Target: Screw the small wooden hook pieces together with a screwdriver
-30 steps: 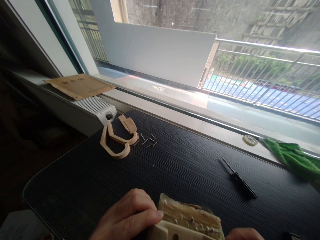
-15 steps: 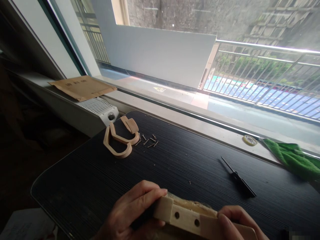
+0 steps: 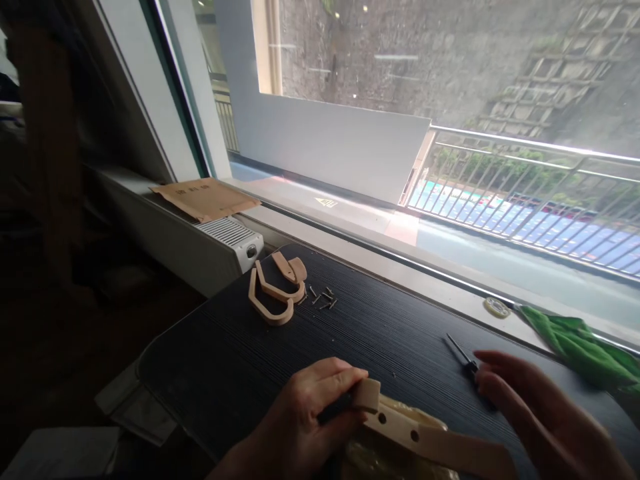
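My left hand (image 3: 320, 407) pinches the end of a pale wooden strip (image 3: 445, 445) between thumb and fingers. Two dark holes run along the strip, and a small block sits at the held end. Behind and below it shows a shiny yellowish clear mass (image 3: 395, 460), which looks like a roll of packing tape. My right hand (image 3: 535, 400) is over the handle of a black screwdriver (image 3: 469, 364) on the table, thumb and forefinger apart; the hand hides much of the handle. Whether the fingertips touch it I cannot tell.
Several curved wooden hooks (image 3: 273, 313) lie on the black table (image 3: 225, 353), beside several screws (image 3: 327, 298). A green cloth (image 3: 575, 340) and a small round spool (image 3: 497, 307) rest along the window sill. A brown envelope (image 3: 205, 199) lies on the radiator (image 3: 230, 243) at the left.
My right hand has let go of the wooden strip and moved right to the screwdriver. The left hand keeps its hold on the strip. The camera view has shifted.
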Demonstrator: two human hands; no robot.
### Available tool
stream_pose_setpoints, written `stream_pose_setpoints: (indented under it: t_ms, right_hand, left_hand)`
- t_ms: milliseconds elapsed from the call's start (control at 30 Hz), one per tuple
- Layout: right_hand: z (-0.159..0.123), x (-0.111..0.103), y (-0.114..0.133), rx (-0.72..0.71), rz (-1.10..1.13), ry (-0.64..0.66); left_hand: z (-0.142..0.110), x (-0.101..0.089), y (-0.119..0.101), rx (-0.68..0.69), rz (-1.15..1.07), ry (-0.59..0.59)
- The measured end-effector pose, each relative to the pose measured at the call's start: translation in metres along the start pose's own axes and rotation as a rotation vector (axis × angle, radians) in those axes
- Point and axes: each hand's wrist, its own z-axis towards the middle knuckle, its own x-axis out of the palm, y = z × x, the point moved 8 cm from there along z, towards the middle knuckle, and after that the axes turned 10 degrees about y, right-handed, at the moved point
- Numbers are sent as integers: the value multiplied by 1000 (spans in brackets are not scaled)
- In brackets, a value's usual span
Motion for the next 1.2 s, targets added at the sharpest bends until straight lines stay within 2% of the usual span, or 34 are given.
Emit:
stream_pose_setpoints:
  t_ms: [33, 67, 133, 200, 300, 433, 567, 733, 933, 1200]
  right_hand:
    - [15, 0, 15, -62, -54, -4]
    - [32, 10, 34, -159, -91, 52]
    - [61, 54, 73, -350, -230, 308]
    - [83, 99, 103, -500, -479, 443]
    - [111, 146, 126, -555, -600, 513]
    - [128, 180, 130, -572, -715, 581]
    - [134, 192, 120, -549, -809, 650]
    - [137, 192, 112, -523, -880, 697]
    - [141, 185, 123, -558, -901, 647]
    - [141, 200, 123, -607, -927, 701]
  left_hand:
    - [1, 0, 1, -24, -34, 14]
    - [3, 0, 1, -51, -64, 30]
    - [5, 2, 2, -96, -108, 71]
    - [6, 3, 2, -105, -130, 103]
    - [8, 2, 2, -67, -125, 108]
    - [9, 3, 2, 27, -93, 106]
    - [7, 2, 3, 57, -82, 77]
    - [7, 3, 5, 88, -87, 94]
    - [8, 5, 8, 72, -91, 103]
    - [7, 3, 6, 67, -91, 101]
